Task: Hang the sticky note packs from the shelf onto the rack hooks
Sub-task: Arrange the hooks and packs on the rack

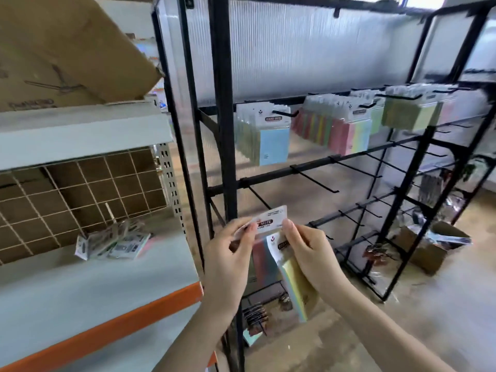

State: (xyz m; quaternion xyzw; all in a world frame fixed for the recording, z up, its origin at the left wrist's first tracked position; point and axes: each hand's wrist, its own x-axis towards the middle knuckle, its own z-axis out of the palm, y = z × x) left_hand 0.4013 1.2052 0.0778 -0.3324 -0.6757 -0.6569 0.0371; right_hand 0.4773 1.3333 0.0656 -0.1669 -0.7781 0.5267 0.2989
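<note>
- While both hands, left (228,253) and right (308,251), pinch 2 packs (271,224) before the rack (222,130), fingers grasping the header cards.
- Separating 1 pack and aligning its hole with a bare hook (314,179) would seem best.
- More packs wait on the shelf (80,285).

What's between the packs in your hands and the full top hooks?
In the head view, only bare black hooks separate the held sticky note packs from the hanging pastel packs.

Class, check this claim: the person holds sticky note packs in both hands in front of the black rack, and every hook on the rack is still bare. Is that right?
Not quite. Both hands, left hand and right hand, do hold sticky note packs before the black rack, but the hooks are not all bare: the head view shows hung packs on the upper row, with bare hooks below.
</note>
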